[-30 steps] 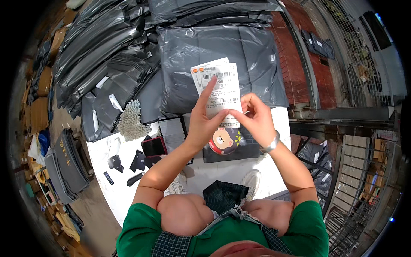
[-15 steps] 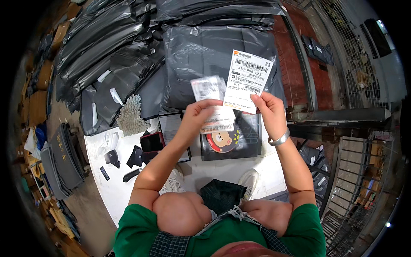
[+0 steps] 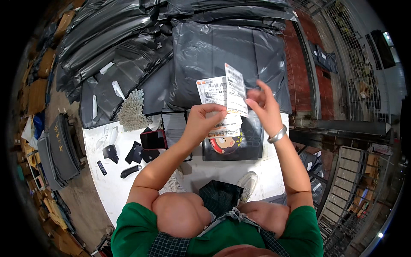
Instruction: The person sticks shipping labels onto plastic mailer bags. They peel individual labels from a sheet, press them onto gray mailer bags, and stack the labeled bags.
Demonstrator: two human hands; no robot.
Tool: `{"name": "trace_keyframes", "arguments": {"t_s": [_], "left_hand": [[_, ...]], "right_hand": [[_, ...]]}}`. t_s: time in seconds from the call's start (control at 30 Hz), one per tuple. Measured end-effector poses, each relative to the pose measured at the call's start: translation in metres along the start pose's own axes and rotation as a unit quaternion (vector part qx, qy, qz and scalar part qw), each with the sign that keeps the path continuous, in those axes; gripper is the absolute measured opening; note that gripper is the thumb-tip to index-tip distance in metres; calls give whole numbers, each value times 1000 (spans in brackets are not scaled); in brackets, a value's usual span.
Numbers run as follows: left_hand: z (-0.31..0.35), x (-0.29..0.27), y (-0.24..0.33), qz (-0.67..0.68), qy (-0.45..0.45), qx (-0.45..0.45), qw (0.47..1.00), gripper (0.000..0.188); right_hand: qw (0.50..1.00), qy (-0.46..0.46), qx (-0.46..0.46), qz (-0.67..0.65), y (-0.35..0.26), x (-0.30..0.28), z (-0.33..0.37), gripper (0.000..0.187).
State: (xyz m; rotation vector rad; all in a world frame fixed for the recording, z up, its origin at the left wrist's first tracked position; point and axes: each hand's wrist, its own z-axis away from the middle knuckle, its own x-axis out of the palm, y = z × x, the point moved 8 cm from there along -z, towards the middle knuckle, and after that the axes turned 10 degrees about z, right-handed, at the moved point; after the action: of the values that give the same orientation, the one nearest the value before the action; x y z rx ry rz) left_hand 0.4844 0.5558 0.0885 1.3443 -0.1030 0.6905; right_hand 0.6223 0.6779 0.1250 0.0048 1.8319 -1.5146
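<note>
My left hand (image 3: 202, 123) pinches a fanned stack of white shipping labels (image 3: 210, 91) over the table. One label (image 3: 235, 92) stands tilted at the stack's right side, its lower corner at my left fingertips. Beside that label's right edge is my right hand (image 3: 267, 109), fingers spread and partly blurred, the thumb close to the paper; whether it touches is unclear. Below the labels lies a flat dark package (image 3: 251, 149) with a round cartoon bear picture (image 3: 224, 144), partly covered by the labels. Behind them rests a large parcel wrapped in black plastic (image 3: 227, 47).
More black plastic parcels (image 3: 107, 34) are piled at the far left. On the white table (image 3: 109, 180) sit a shaggy beige mitt-like thing (image 3: 133, 111), a red-edged phone (image 3: 153, 140), small black cards (image 3: 133, 152) and a black-handled tool (image 3: 130, 171). Metal racks (image 3: 346, 184) stand right.
The single label has moved left from my right hand to the stack in my left hand, now turned at an angle. My right fingers have spread off it.
</note>
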Motion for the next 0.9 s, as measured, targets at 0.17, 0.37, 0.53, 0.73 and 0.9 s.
{"name": "trace_keyframes", "arguments": {"t_s": [0.17, 0.37, 0.53, 0.73, 0.9], "left_hand": [[3, -2, 7, -53, -5, 54, 997, 12], [5, 3, 22, -119, -13, 115, 986, 10], [9, -44, 21, 397, 32, 89, 913, 12], [19, -256, 103, 432, 234, 402, 773, 19], [37, -291, 100, 281, 338, 383, 813, 33]], "right_hand": [[959, -19, -230, 164, -77, 18, 34, 20], [989, -79, -124, 19, -61, 35, 28, 10], [813, -118, 283, -495, 24, 69, -10, 13], [985, 142, -89, 48, -46, 31, -106, 15], [896, -38, -341, 282, -41, 145, -64, 25]]}}
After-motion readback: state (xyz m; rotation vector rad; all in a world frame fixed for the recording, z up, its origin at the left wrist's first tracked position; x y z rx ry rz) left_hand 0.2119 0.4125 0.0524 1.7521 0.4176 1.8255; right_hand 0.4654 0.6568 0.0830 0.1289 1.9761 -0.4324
